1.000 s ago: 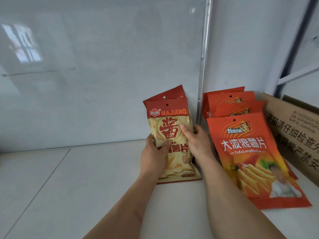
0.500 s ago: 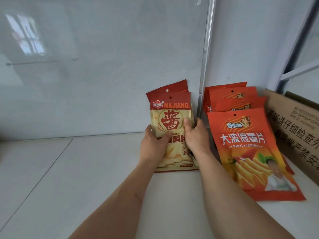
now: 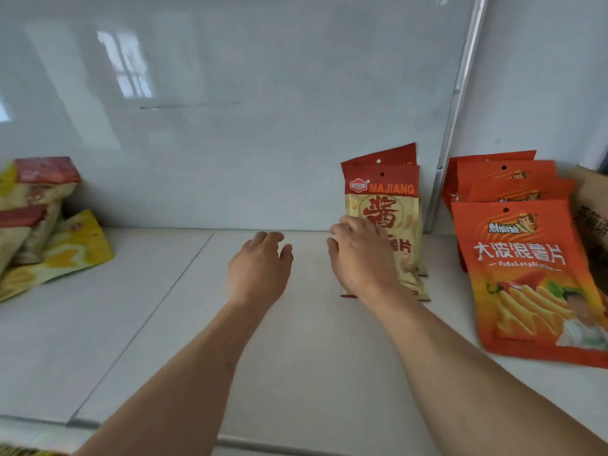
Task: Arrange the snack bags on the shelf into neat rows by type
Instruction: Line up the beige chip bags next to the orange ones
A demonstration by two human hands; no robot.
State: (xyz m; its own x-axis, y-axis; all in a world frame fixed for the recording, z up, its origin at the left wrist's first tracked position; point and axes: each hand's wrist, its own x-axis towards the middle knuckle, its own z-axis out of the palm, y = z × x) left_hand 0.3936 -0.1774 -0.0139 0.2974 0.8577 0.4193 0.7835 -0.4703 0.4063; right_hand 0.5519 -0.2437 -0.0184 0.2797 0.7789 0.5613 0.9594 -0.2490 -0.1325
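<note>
a: where are the bags?
b: majiang bags (image 3: pixel 383 195) stand at the far wall of the shelf (image 3: pixel 296 357), orange bags (image 3: pixel 523 258) in a row right of them, a loose yellow pile (image 3: pixel 42 225) far left.
a: and each grip?
b: left hand (image 3: pixel 260 268) hovers relaxed, holding nothing. right hand (image 3: pixel 358 255), fingers loose, is in front of the front majiang bag; touching or not, can't tell.

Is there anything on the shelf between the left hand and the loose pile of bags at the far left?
Nothing visible. The left hand hangs open over bare shelf, and only bare surface shows between it and the jumbled pile.
</note>
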